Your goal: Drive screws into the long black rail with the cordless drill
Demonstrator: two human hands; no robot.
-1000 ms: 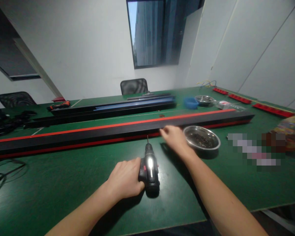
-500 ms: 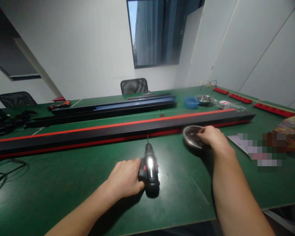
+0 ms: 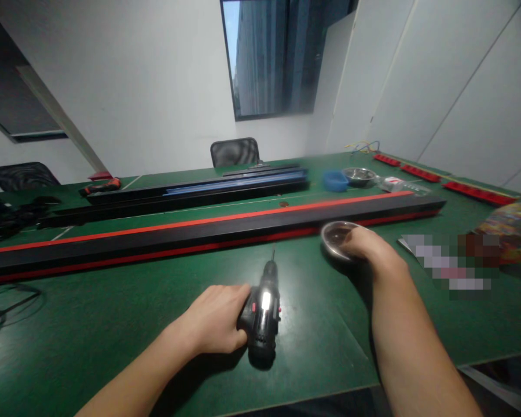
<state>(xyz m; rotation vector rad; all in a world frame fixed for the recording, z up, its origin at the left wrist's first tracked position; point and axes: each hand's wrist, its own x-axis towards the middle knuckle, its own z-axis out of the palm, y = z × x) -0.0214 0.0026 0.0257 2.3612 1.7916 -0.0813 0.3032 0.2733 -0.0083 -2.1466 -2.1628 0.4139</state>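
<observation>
My left hand (image 3: 217,319) is wrapped round the grip of a black cordless screwdriver (image 3: 263,307) that lies on the green table (image 3: 113,324), its bit pointing away toward a long black bar with red strips (image 3: 191,233). My right hand (image 3: 369,252) reaches into a shallow steel bowl (image 3: 334,236) of small dark screws just in front of the bar; its fingers curl down into the bowl and what they grip is hidden.
Further back lie more long black and blue bars (image 3: 200,188), an orange tool (image 3: 102,186), a blue tub (image 3: 335,180) and a second steel bowl (image 3: 359,174). Red strips (image 3: 477,194) line the far right. Black cables (image 3: 4,298) trail at the left edge. A chair (image 3: 234,152) stands behind.
My right hand moved from the black bar rightward into the steel bowl. My left hand shifted the screwdriver slightly, its bit now angled a little to the right.
</observation>
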